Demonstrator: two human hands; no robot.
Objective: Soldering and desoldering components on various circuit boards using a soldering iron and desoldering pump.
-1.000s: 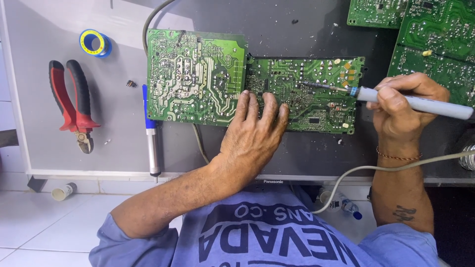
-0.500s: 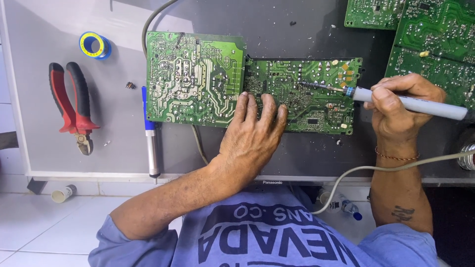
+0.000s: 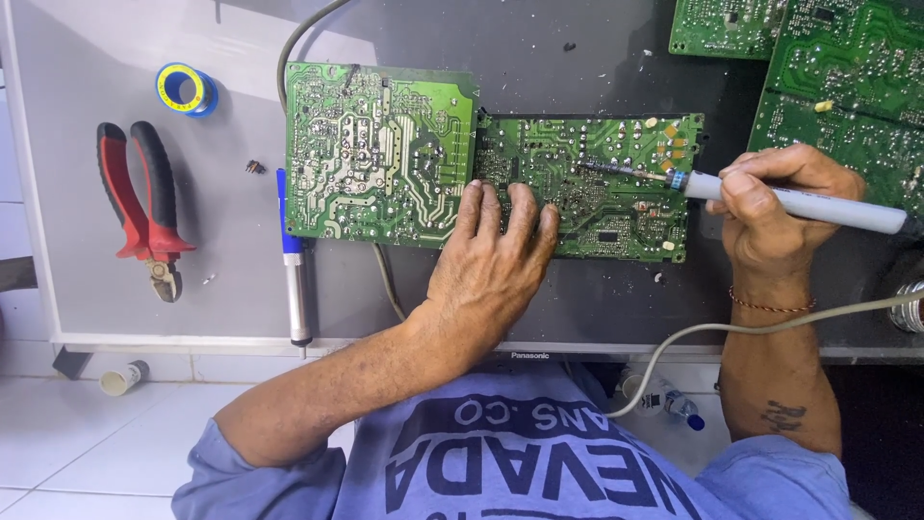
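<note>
Head view: green circuit board (image 3: 577, 183) under flat left hand (image 3: 496, 265), right hand (image 3: 775, 207) grip closed around soldering iron (image 3: 770, 195).

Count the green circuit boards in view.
3 at least. One circuit board lies mid-table under the left hand, with the soldering iron in the right hand on it. Two more are cut off top right; others may lie out of frame.
</note>
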